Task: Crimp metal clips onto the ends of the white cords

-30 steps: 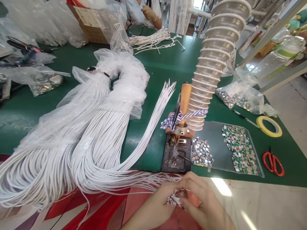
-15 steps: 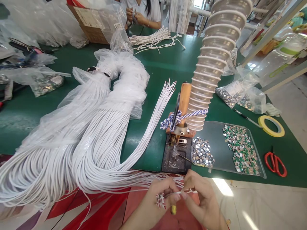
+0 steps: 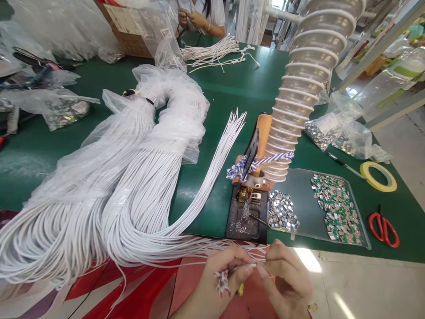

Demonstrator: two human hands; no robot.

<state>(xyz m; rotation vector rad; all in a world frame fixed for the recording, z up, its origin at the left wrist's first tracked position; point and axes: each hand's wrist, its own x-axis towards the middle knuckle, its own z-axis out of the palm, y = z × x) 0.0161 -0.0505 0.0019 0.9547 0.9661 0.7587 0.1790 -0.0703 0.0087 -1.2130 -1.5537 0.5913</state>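
Note:
My left hand (image 3: 229,272) is closed round several white cables, whose red-and-white ends (image 3: 222,283) stick out of the fist. One white cable end (image 3: 253,266) lies between its thumb and forefinger. My right hand (image 3: 285,277) meets it there, thumb and fingers pinched at that tip; what exactly it grips is too small to tell. A bit of something yellow (image 3: 240,289) shows below my left hand. Behind the hands, the black soldering stand (image 3: 247,223) sits at the table edge, beside small metal connectors (image 3: 282,210) on a tray (image 3: 303,199).
A big bundle of white cables (image 3: 139,190) fills the left side. A ribbed hose (image 3: 302,84) rises behind the stand. Green boards (image 3: 340,208), yellow tape (image 3: 378,176) and red scissors (image 3: 383,229) lie right. Another person's hands (image 3: 192,18) work across the table.
My right hand has shifted slightly right and its fingers have curled more. The cable ends in my left hand have turned a little. The view has shifted slightly.

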